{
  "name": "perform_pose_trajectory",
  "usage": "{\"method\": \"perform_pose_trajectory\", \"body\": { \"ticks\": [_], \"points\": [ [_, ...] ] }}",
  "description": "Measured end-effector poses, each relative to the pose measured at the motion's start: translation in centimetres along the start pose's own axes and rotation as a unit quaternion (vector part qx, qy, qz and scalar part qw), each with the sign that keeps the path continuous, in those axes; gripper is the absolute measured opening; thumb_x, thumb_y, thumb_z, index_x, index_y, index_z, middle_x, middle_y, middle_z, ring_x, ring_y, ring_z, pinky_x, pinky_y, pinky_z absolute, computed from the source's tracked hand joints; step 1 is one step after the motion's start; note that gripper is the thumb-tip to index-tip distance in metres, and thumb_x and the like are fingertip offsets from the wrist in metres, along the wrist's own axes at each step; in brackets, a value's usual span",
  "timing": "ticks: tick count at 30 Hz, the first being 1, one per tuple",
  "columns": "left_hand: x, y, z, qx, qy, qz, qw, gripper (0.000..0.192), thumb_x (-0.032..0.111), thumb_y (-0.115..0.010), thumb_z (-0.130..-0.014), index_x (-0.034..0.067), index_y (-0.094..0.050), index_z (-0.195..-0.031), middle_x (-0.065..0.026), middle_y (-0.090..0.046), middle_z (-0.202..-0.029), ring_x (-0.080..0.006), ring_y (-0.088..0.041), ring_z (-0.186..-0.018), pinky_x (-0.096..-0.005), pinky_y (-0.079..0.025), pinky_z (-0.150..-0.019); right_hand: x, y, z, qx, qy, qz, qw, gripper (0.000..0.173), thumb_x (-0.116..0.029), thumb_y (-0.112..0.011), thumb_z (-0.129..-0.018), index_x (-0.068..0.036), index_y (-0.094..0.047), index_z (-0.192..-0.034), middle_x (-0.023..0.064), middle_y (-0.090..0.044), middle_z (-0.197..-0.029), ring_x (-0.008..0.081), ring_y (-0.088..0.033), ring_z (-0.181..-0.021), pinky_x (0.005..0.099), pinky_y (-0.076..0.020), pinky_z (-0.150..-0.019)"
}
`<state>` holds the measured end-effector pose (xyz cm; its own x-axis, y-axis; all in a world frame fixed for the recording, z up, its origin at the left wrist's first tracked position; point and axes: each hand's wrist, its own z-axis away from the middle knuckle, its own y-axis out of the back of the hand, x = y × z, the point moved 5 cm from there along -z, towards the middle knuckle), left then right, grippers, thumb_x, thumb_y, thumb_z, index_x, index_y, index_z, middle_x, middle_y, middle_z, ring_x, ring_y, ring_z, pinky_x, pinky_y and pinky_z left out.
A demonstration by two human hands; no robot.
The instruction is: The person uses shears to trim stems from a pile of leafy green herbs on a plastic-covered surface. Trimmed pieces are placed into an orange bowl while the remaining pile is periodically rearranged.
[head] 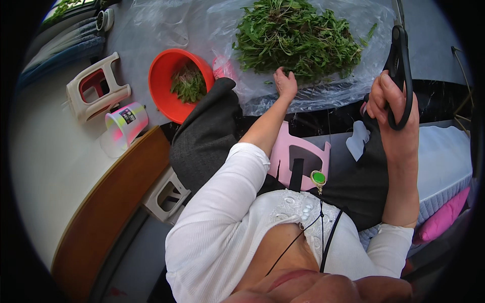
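Note:
A large heap of leafy green plants with thin stems and roots [299, 41] lies on clear plastic sheeting [212, 19] in front of me. My left hand [285, 84] reaches to the near edge of the heap, thumb and fingers apart, with nothing plainly held. Raised on the right, my right hand [394, 102] grips black-handled scissors [398, 57] by their loops. Their metal blades point away from me and run out of the top of the view. Left of the heap, an orange-red bucket [161, 83] leans towards me with a smaller bunch of greens [188, 83] inside.
A pink plastic stool [280, 151] stands between my legs. Off to the left are a cream stool [123, 91], a tipped pink-and-yellow plastic bucket [130, 121] and a curved wooden panel [110, 189]. At right lies a pale blue quilted cushion [439, 159] beside a pink roll [443, 219].

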<state>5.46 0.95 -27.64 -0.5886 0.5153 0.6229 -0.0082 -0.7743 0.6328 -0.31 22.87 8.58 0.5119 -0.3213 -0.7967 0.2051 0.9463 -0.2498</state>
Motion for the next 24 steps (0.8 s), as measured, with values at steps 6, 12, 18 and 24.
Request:
{"method": "perform_pose_trajectory", "body": {
  "ticks": [6,12,18,24],
  "points": [
    [-2.9,5.7,-3.1,0.184,0.151,0.051,0.970,0.019,0.016,-0.054,-0.085,-0.002,-0.057,-0.091,-0.0143,-0.058,-0.086,-0.0316,-0.056,-0.087,-0.0386,-0.044,-0.079,0.6,-0.3,-0.3,-0.005,-0.006,0.010,1.000,0.020,-0.021,-0.055,-0.088,-0.001,-0.051,-0.085,-0.0018,-0.038,-0.059,0.0062,-0.032,-0.048,0.0237,-0.0306,-0.050],
    [2.7,10.2,-8.8,0.329,-0.051,0.114,0.936,0.014,0.011,-0.051,-0.084,-0.001,-0.054,-0.090,-0.0165,-0.056,-0.089,-0.0317,-0.054,-0.083,-0.0398,-0.043,-0.077,0.7,-0.5,-0.5,0.008,-0.011,-0.001,1.000,0.019,-0.019,-0.054,-0.089,-0.001,-0.050,-0.085,-0.0018,-0.038,-0.059,0.0059,-0.032,-0.048,0.0241,-0.0298,-0.049],
    [-1.1,13.1,-12.1,0.423,-0.001,0.011,0.906,0.017,0.003,-0.053,-0.080,-0.002,-0.055,-0.096,-0.0195,-0.060,-0.088,-0.0331,-0.058,-0.084,-0.0393,-0.045,-0.077,1.0,-0.4,-0.5,0.018,-0.028,0.006,0.999,0.019,-0.019,-0.054,-0.089,-0.001,-0.049,-0.089,-0.0012,-0.038,-0.059,0.0059,-0.032,-0.048,0.0241,-0.0296,-0.049],
    [-8.7,12.3,-10.3,0.321,0.114,0.059,0.938,0.014,0.004,-0.056,-0.078,0.000,-0.061,-0.090,-0.0165,-0.065,-0.082,-0.0317,-0.062,-0.083,-0.0368,-0.047,-0.076,1.2,-0.4,-0.4,0.004,-0.036,0.014,0.999,0.019,-0.020,-0.053,-0.089,-0.002,-0.048,-0.088,-0.0014,-0.038,-0.059,0.0061,-0.032,-0.048,0.0241,-0.0306,-0.050]
  ]
}}
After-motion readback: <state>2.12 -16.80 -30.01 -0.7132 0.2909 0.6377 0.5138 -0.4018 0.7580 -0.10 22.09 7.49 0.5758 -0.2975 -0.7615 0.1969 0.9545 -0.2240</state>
